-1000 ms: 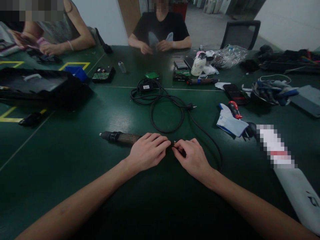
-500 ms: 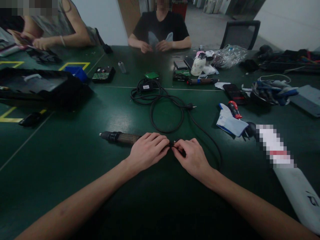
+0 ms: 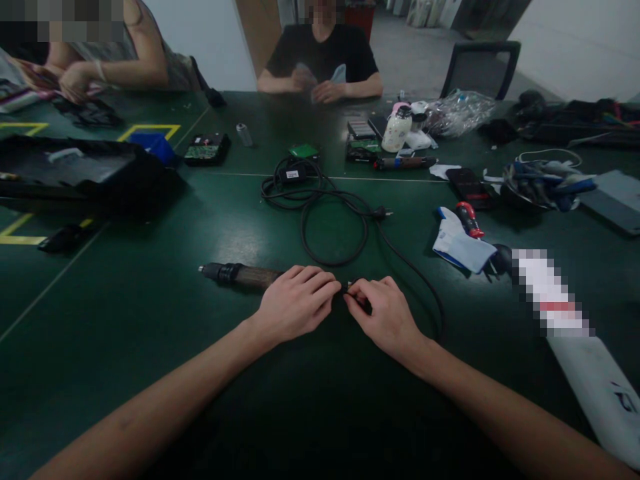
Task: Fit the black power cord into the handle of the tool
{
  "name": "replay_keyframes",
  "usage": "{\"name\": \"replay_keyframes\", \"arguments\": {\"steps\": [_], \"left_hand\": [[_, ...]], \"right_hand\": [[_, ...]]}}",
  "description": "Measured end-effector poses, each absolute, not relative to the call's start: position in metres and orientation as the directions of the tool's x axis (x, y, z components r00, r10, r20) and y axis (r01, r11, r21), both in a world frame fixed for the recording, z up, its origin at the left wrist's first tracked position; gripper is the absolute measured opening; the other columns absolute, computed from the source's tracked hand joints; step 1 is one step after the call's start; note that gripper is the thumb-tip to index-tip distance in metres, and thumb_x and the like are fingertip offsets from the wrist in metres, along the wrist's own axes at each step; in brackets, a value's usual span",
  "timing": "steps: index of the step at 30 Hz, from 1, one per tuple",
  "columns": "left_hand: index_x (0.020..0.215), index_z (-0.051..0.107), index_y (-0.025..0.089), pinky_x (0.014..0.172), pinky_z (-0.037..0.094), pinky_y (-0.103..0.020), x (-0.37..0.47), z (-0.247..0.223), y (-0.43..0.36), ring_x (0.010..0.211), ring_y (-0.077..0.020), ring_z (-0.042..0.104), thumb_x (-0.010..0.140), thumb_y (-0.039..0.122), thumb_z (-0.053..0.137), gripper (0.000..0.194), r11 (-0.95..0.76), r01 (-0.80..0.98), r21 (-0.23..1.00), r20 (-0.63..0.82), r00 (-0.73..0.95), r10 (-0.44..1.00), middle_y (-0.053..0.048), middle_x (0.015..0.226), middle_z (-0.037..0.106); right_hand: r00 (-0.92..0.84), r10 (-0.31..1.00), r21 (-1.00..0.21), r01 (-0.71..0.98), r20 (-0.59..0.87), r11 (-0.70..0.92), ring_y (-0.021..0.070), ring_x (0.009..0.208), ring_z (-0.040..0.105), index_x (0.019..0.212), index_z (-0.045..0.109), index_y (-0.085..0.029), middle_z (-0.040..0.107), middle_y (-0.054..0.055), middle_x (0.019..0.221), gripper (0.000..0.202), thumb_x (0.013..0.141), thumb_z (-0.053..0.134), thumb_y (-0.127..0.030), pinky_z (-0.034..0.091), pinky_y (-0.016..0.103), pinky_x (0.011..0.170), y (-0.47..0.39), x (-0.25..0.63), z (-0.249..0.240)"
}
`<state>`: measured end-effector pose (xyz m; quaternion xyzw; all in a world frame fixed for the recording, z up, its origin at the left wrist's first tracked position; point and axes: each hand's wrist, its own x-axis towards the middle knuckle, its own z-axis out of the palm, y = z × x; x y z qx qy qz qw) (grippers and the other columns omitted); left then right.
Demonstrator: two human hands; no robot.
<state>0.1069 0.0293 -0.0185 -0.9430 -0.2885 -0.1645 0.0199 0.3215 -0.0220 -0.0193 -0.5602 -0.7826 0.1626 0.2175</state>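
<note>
An electric screwdriver (image 3: 250, 275) with a brownish body and a black nose lies on the green table, its bit pointing left. My left hand (image 3: 299, 301) wraps round its right part, fingers closed and covering the tail end. Just to the right, my right hand (image 3: 383, 310) pinches the end of a black power cord (image 3: 443, 313); a small metallic bit shows between the fingertips. Whether the cord's connector sits inside the screwdriver's tail or only against it I cannot tell, since my fingers hide the joint. The cord runs up to a coil (image 3: 305, 213) with a plug (image 3: 383, 213).
At right lie a red-and-black screwdriver (image 3: 469, 219), a glove (image 3: 463, 247), a phone (image 3: 469, 187) and a long white power strip (image 3: 595, 387). A black casing (image 3: 80, 170) stands at left. A bottle (image 3: 397, 129) is further back. Two people sit across the table.
My left fingers have shifted very slightly at the screwdriver's tail; my right hand stays nearly still. Across the table, both people's hands have moved a little.
</note>
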Motion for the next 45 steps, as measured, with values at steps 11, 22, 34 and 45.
{"name": "replay_keyframes", "arguments": {"steps": [11, 22, 34, 45], "left_hand": [[0.116, 0.062, 0.022, 0.094, 0.048, -0.040, 0.1061, -0.0191, 0.0297, 0.112, -0.0224, 0.063, 0.100, 0.029, 0.052, 0.020, -0.828, 0.557, 0.059, 0.310, 0.779, 0.546, -0.004, 0.119, 0.069], [0.115, 0.061, 0.022, 0.093, 0.048, -0.040, 0.1059, -0.0193, 0.0294, 0.110, -0.0221, 0.063, 0.101, 0.032, 0.051, 0.020, -0.818, 0.572, 0.066, 0.305, 0.769, 0.562, -0.003, 0.118, 0.068], [0.115, 0.062, 0.022, 0.093, 0.048, -0.039, 0.1061, -0.0210, 0.0298, 0.109, -0.0222, 0.063, 0.100, 0.034, 0.053, 0.021, -0.820, 0.568, 0.069, 0.317, 0.767, 0.558, -0.003, 0.117, 0.069], [0.116, 0.062, 0.021, 0.095, 0.048, -0.040, 0.1063, -0.0196, 0.0297, 0.111, -0.0234, 0.063, 0.098, 0.030, 0.054, 0.022, -0.833, 0.548, 0.080, 0.321, 0.777, 0.542, -0.005, 0.118, 0.069]], "right_hand": [[-0.273, 0.949, -0.512, 0.799, 0.157, 0.314, 0.0173, 0.072, 0.059, 0.093, 0.061, -0.022, 0.065, -0.001, 0.078, 0.008, 0.099, 0.057, -0.024, 0.035, 0.034, 0.077, -0.0227, 0.3211, -0.0188], [-0.275, 0.949, -0.508, 0.802, 0.152, 0.314, 0.0170, 0.073, 0.059, 0.093, 0.061, -0.022, 0.065, -0.001, 0.079, 0.008, 0.099, 0.057, -0.024, 0.035, 0.033, 0.079, -0.0226, 0.3209, -0.0197], [-0.276, 0.947, -0.508, 0.800, 0.162, 0.320, 0.0168, 0.073, 0.059, 0.095, 0.061, -0.021, 0.065, -0.001, 0.079, 0.007, 0.099, 0.058, -0.026, 0.034, 0.034, 0.078, -0.0222, 0.3214, -0.0212], [-0.283, 0.947, -0.507, 0.801, 0.150, 0.320, 0.0170, 0.073, 0.059, 0.094, 0.062, -0.021, 0.066, 0.000, 0.081, 0.008, 0.099, 0.057, -0.026, 0.034, 0.033, 0.077, -0.0221, 0.3216, -0.0186]]}}
